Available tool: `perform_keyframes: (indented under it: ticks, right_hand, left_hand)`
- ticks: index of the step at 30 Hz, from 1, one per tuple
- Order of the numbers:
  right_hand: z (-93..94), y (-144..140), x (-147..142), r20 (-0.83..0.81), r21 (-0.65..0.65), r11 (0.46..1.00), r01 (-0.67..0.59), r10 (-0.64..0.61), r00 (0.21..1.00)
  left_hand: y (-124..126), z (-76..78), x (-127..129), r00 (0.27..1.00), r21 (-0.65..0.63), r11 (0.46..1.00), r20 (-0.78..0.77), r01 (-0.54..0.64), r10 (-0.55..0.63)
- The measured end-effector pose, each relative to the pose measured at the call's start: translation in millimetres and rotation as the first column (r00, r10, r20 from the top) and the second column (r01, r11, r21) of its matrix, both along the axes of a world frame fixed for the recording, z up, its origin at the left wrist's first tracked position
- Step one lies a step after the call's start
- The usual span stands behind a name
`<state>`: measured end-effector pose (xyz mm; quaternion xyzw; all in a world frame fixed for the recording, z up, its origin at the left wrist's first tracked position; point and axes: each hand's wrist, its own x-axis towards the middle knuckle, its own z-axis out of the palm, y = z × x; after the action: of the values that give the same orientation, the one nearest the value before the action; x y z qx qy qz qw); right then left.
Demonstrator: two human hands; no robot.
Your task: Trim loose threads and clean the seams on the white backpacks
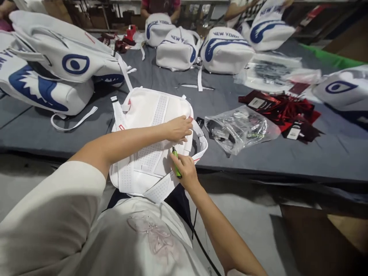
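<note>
A white backpack [140, 115] lies back side up at the table's front edge, partly over my lap, with its shoulder straps showing. My left hand [179, 129] reaches across it, fingers bent and gripping the bag near its right side edge. Just below, my right hand [185, 168] is closed around a slim green tool [176, 165] with a dark tip. That tip points up at the panel under my left hand; its exact kind is unclear. A looped white strap [203, 143] sticks out on the right of the bag.
Finished-looking white backpacks [51, 73] are piled at left, and several more [227, 50] stand at the back. To the right lie a clear plastic bag [244, 128] and shiny red tagged pieces [276, 109]. Co-workers' hands [174, 16] show across the dark table [258, 161].
</note>
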<state>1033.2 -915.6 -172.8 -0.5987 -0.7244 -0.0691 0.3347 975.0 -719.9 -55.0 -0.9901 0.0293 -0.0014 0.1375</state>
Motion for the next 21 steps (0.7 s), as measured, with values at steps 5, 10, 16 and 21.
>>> perform_keyframes:
  ticks: [5, 10, 16, 21]
  right_hand:
    - [2.6, -17.3, 8.4, 0.184, 0.091, 0.995, 0.035, -0.051, 0.982]
    - [19.2, -38.9, 35.1, 0.259, 0.239, 0.971, 0.004, -0.068, 0.963]
    - [-12.0, -33.5, 24.8, 0.193, 0.133, 0.990, -0.044, 0.017, 0.981]
    - [-39.5, -45.0, 12.2, 0.113, 0.002, 1.000, 0.009, -0.010, 0.994]
  left_hand:
    - [-16.5, 29.6, -21.0, 0.999, 0.027, 1.000, -0.052, 0.005, -0.003]
    - [-34.1, 71.0, -65.9, 0.998, 0.084, 0.996, 0.066, 0.003, -0.009]
    - [4.5, 51.3, -99.5, 0.998, 0.004, 0.999, 0.030, -0.053, 0.053]
    - [51.7, 37.0, -119.0, 0.992, 0.045, 0.992, 0.043, -0.121, 0.120]
